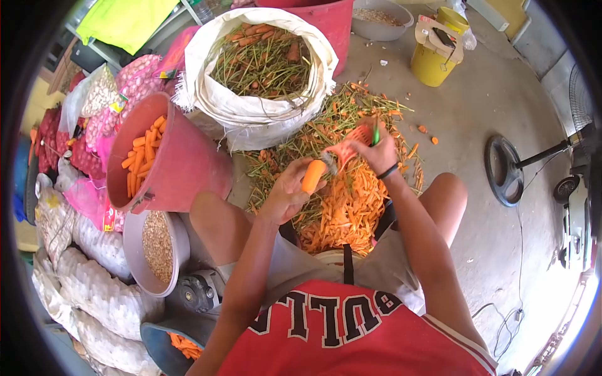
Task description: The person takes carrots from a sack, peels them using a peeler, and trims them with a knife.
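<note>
My left hand (290, 193) is closed around a peeled carrot (313, 176), its blunt end tipped up. Just right of it, my right hand (380, 155) grips an orange-red peeler (351, 145) with a blurred grey head close to the carrot. A thin green handle (375, 131) also shows at that hand; whether it is a separate tool I cannot tell. Below both hands, a heap of orange carrot peelings (351, 210) lies between my knees. Green stems and carrot scraps (276, 164) spread over the floor behind the heap.
A white sack (263, 119) of carrots and stems stands ahead. To the left are a red tub (182, 169) with peeled carrots and a grey basin (180, 250). Ahead right stands a yellow bucket (429, 66); a fan base (503, 170) is at right.
</note>
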{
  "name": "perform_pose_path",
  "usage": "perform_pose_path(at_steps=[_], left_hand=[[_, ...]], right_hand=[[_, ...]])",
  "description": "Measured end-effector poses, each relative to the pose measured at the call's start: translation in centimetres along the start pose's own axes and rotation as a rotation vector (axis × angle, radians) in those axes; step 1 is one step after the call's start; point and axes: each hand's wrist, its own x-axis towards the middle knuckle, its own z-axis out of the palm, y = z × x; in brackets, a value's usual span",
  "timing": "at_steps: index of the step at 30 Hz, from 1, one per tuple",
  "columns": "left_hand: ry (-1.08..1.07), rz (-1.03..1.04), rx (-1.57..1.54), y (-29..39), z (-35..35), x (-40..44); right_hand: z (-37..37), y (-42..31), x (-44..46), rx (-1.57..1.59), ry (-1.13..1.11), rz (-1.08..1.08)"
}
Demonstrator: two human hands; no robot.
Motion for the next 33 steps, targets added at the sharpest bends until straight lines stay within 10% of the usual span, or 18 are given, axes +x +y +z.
perform_pose_path(at_steps=[3, 10, 13, 19, 23, 29, 33], left_hand=[[0.016, 0.024, 0.010, -0.2, -0.4, -0.1], [0.064, 0.043, 0.051, -0.2, 0.7, 0.0], [0.089, 0.044, 0.088, -0.2, 0.5, 0.0], [0.035, 0.035, 0.055, -0.1, 0.6, -0.3], [0.076, 0.062, 0.043, -0.1, 0.5, 0.1], [0.033, 0.076, 0.039, -0.3, 0.2, -0.1], [0.084, 0.094, 0.114, -0.2, 0.1, 0.1]], right_hand=[[1.3, -2.5, -2.0, -0.057, -0.125, -0.325], [0.2, 0.5, 0.0, 0.024, 0.026, -0.009], [1.3, -3.0, -2.0, -0.040, -0.114, -0.364], [-0.3, 0.4, 0.4, -0.040, 0.016, 0.019], [1.5, -3.3, -2.2, -0.063, -0.102, -0.333], [-0.1, 0.7, 0.2, -0.038, -0.016, 0.085], [1.4, -3.5, -2.2, -0.073, -0.119, -0.322]])
